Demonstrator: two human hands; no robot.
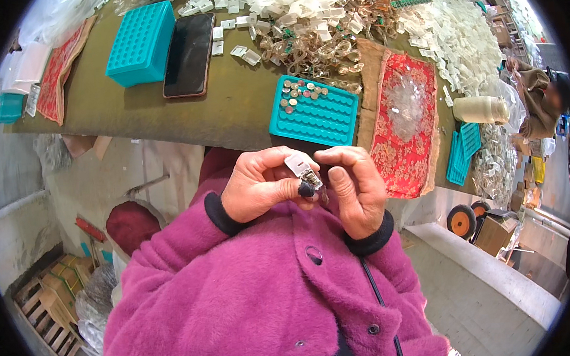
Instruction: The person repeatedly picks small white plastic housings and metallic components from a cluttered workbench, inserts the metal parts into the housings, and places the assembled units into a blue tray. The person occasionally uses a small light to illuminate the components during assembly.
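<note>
Holding a small clear-white plastic case [296, 165] near the centre of the frame, a person in a fuzzy magenta jacket [238, 277] works with both hands above their lap, just below the table edge. The left hand [253, 186] pinches the case between thumb and index finger; a black patch sits at the thumb tip. The right hand [360, 193] comes in from the right, its thumb and index finger apart; whether its hidden fingers hold anything, I cannot tell. The case's long axis slants from upper left to lower right, its pale flap toward the upper left and its metal-looking inner parts toward the lower right. The step in hand looks like fitting or checking those parts; the next move probably calls for a steady left grip and a precise right fingertip. Beyond, on the green table [243, 109], a teal tray [324, 121] holds small round discs [291, 94], with a red floral cloth [419, 151] to its right. Farther up lie tangled wires [321, 60] and heaped white plastic pieces [295, 3]. At far right is 1 other person [538, 94].
</note>
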